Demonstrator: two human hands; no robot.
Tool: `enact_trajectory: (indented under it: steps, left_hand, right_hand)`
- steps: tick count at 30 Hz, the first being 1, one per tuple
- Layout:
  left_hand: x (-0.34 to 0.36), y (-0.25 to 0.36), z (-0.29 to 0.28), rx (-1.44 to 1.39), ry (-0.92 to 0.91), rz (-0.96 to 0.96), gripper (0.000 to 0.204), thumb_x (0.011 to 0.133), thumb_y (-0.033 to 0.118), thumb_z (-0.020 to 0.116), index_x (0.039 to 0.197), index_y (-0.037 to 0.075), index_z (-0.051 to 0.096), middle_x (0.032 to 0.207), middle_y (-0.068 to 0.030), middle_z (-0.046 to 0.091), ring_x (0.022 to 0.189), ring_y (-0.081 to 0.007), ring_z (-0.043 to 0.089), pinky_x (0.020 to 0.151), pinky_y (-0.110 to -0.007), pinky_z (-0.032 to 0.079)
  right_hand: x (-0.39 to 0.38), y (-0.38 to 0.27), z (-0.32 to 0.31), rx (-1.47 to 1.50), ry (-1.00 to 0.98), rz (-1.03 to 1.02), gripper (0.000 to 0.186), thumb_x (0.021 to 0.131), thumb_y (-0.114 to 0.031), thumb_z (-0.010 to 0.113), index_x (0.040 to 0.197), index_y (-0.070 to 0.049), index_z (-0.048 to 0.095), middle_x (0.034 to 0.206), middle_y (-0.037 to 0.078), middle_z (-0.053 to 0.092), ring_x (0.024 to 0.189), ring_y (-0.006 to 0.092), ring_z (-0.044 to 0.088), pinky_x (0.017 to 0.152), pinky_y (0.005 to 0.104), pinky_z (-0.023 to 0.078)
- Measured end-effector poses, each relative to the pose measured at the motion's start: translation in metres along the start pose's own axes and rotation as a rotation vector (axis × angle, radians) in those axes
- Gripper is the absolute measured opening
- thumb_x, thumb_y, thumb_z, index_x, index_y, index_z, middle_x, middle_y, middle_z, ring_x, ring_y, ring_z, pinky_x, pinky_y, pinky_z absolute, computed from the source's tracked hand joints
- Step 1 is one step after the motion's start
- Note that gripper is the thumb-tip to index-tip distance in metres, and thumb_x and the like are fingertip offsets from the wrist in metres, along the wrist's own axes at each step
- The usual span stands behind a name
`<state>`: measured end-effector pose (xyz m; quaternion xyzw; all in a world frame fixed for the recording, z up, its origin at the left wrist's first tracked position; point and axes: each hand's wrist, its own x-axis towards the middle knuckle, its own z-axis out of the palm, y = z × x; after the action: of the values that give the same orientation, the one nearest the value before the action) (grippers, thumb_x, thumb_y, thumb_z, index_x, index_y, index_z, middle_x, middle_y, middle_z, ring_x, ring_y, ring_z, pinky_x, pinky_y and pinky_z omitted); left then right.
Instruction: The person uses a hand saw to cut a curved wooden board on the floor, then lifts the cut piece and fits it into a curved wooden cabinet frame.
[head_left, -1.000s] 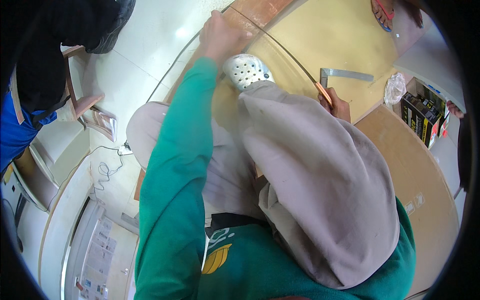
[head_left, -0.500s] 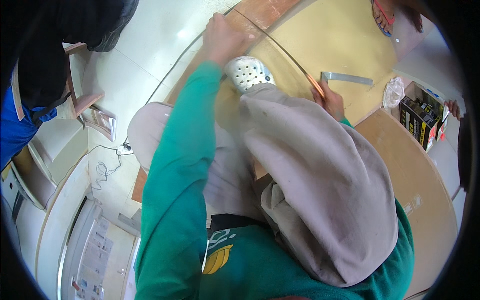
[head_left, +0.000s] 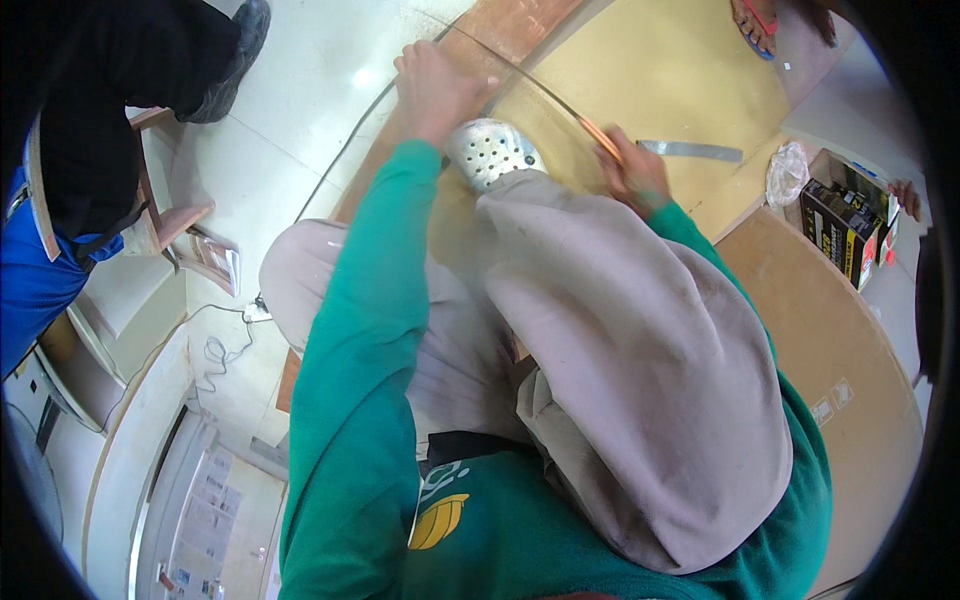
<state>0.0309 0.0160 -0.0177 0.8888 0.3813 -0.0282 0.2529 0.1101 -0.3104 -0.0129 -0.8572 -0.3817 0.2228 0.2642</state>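
Note:
My right hand point(head_left: 634, 172) is closed around the orange handle end of a handsaw point(head_left: 540, 84), seen nearly edge-on. Its long thin dark blade slants away to the far left, across a reddish-brown wooden plank point(head_left: 515, 28). Over the plank's left edge, my left hand point(head_left: 437, 92) bears down with fingers curled and thumb stretched along the top. Between the hands, my foot in a white perforated clog point(head_left: 492, 153) rests by the plank. Just beyond my right hand lies a flat grey metal try square point(head_left: 700, 151), its near end partly hidden by the hand.
A large tan board point(head_left: 690, 70) spreads under the square. To the right are a crumpled plastic bag point(head_left: 788, 172), a box of black packages point(head_left: 840, 225) and a brown panel point(head_left: 815, 330). Other people's feet show at the top. A cable point(head_left: 225, 350) lies on the left floor.
My right hand has pushed the handsaw forward and to the left, away from the square. My left hand stays on the plank, shifted slightly in view.

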Motion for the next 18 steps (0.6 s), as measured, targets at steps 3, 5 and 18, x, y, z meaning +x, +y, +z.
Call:
enact_trajectory:
  steps: [3, 5, 18]
  left_hand:
    - [0.001, -0.003, 0.005, 0.022, -0.018, -0.03, 0.099, 0.065, 0.049, 0.104, 0.132, -0.009, 0.06, 0.133, -0.0234, 0.062, 0.131, -0.0395, 0.055, 0.115, -0.046, 0.048]
    - [0.0, -0.002, 0.006, 0.042, -0.009, -0.021, 0.099, 0.065, 0.049, 0.103, 0.132, -0.01, 0.061, 0.133, -0.0229, 0.062, 0.131, -0.0396, 0.055, 0.115, -0.046, 0.048]
    - [-0.006, -0.003, 0.007, 0.035, 0.04, 0.005, 0.091, 0.066, 0.049, 0.102, 0.125, -0.008, 0.064, 0.127, -0.0213, 0.063, 0.127, -0.0387, 0.056, 0.109, -0.047, 0.05]
  right_hand:
    - [-0.044, 0.001, -0.029, 0.024, -0.044, 0.069, 0.025, 0.108, -0.028, 0.066, 0.128, -0.013, 0.06, 0.078, 0.018, 0.07, 0.069, 0.0443, 0.069, 0.062, 0.0544, 0.053]
    - [-0.022, -0.01, -0.023, -0.014, -0.091, 0.128, 0.025, 0.107, -0.027, 0.067, 0.128, -0.014, 0.06, 0.078, 0.018, 0.07, 0.069, 0.0441, 0.069, 0.062, 0.0539, 0.053]
    - [-0.026, 0.002, -0.02, 0.041, -0.064, 0.064, 0.021, 0.108, -0.028, 0.064, 0.125, -0.017, 0.059, 0.078, 0.018, 0.069, 0.07, 0.0443, 0.069, 0.064, 0.0564, 0.054]
